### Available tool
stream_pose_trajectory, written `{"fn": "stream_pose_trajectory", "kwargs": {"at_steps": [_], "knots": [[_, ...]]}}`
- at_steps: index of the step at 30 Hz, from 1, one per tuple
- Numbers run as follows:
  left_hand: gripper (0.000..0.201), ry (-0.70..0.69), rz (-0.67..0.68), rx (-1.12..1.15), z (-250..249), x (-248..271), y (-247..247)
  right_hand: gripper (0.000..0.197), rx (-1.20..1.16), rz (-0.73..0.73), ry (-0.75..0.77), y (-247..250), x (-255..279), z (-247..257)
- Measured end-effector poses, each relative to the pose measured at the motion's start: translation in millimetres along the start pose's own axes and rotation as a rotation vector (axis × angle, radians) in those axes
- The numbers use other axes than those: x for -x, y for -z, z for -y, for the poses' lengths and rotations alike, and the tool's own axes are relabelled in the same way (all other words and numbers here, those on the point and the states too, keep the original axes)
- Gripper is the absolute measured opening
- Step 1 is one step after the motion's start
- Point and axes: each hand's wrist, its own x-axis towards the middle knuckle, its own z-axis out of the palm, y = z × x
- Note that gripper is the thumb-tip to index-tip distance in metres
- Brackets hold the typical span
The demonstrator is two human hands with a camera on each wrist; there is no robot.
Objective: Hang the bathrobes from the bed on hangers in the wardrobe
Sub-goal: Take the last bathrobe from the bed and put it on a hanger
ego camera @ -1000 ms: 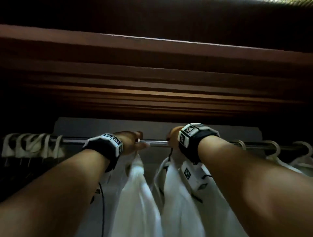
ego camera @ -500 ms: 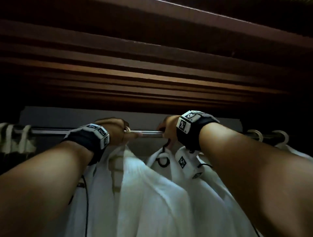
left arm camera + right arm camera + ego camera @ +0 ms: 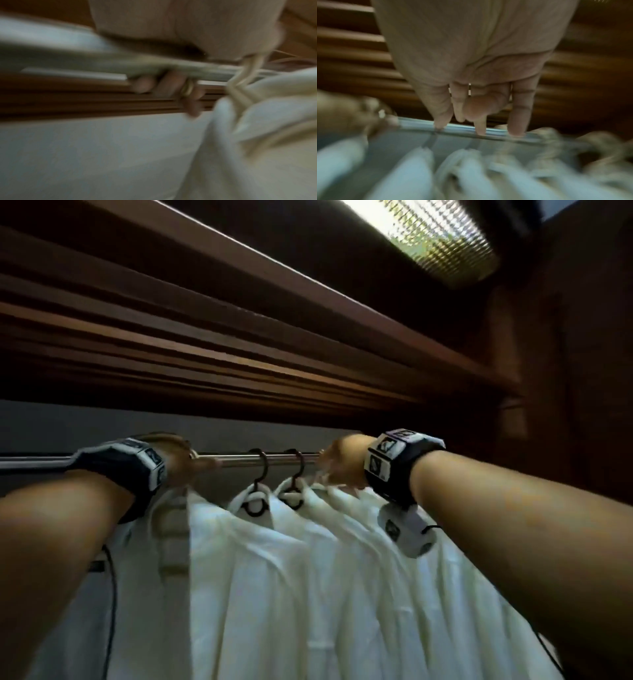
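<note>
White bathrobes hang in a close row inside the wardrobe, filling the lower middle of the head view — their collars bunched just under the metal rail. Two dark hanger hooks sit over the rail side by side, between the two hands, each dropping into a robe collar. Further robes press in at the right, under the right wrist.

The left hand is on the rail at the left end of the row, its fingers curled round the bar; a ring shows on one finger in the left wrist view. A pale hanger hook crosses the rail just right of that hand, with white cloth gathered right below it.

The right hand is at the rail to the right of the dark hooks. In the right wrist view its fingers reach down fairly straight and slightly spread, the tips touching the rail — gripping nothing that can be made out, though the picture is blurred.

Above the rail run dark wooden slats of the wardrobe's top, and a lit ceiling lamp shows at the upper right. A grey back wall lies behind the rail.
</note>
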Motion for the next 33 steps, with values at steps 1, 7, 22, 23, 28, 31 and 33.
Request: {"fn": "stream_pose_trajectory", "kwargs": {"at_steps": [1,7,22,23,28,31,33], "knots": [[0.046,-0.033,0.002,-0.122,-7.8,3.5,4.4,0.033,0.045,-0.013,-0.04,-2.9,25.5,-15.4],[0.04,-0.653,-0.404,-0.217,-176.7,54.8,27.1,0.021,0.037,0.017,-0.382,-0.8,247.4,-114.1],[0.027,-2.086,0.132,0.79,-663.9,788.7,121.0,0.02,0.126,0.022,-2.156,101.3,1190.1,190.9],[0.024,-2.209,0.201,0.773,-653.7,872.1,137.2,0.021,0.146,0.013,-2.275,113.0,1231.2,248.6],[0.016,-2.69,0.394,0.665,-537.5,1204.2,222.2,0.022,0.185,-0.09,-2.751,154.8,1339.3,491.1],[0.018,-2.974,0.295,0.596,-464.0,1341.7,269.8,0.021,0.259,-0.182,-2.946,168.9,1355.2,597.4],[0.022,-3.12,0.239,0.537,-415.3,1413.6,299.8,0.021,0.328,-0.228,-3.062,174.3,1362.8,659.6]]}}
